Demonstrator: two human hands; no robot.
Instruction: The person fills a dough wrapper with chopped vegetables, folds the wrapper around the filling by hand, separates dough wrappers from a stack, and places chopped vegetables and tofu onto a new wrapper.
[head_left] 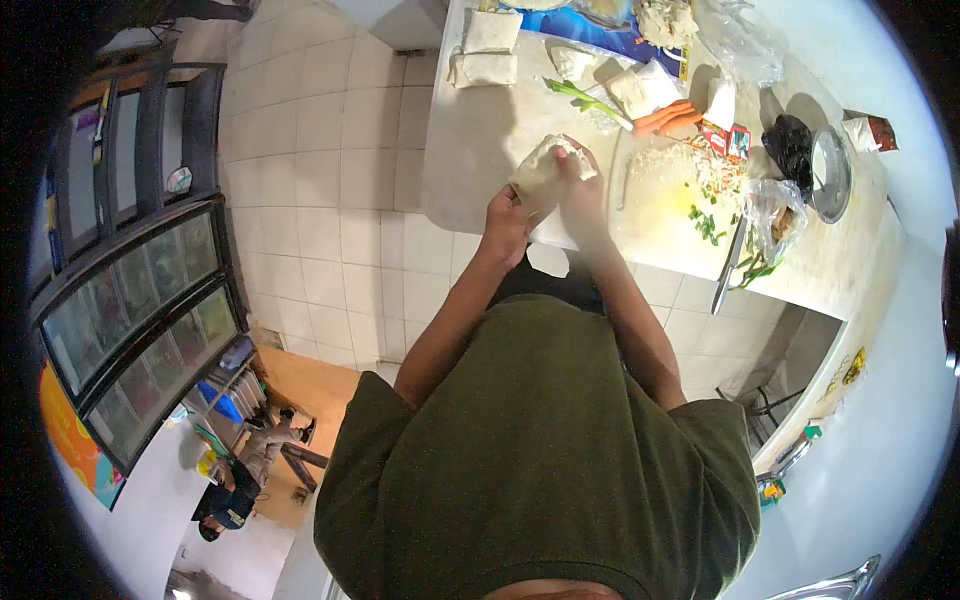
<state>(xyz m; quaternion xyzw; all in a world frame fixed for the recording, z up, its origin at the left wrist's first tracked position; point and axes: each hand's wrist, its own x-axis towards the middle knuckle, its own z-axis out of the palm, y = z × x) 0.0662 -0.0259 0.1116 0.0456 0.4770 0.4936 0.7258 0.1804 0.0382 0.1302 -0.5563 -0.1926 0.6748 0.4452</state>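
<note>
A pale, floppy piece that looks like a sheet of dough is held between my two hands, over the near edge of the table. My left hand pinches its lower left corner. On the other side my right hand grips it with the thumb on top, and its upper part looks bunched and lumpy. Just beyond lie a spring onion and several carrots. Chopped vegetables are scattered to the right of my right hand.
Folded pale parcels lie at the table's far left. A knife sticks out over the near right edge. Plastic bags and a metal bowl stand at the right. Another person is off at the lower left.
</note>
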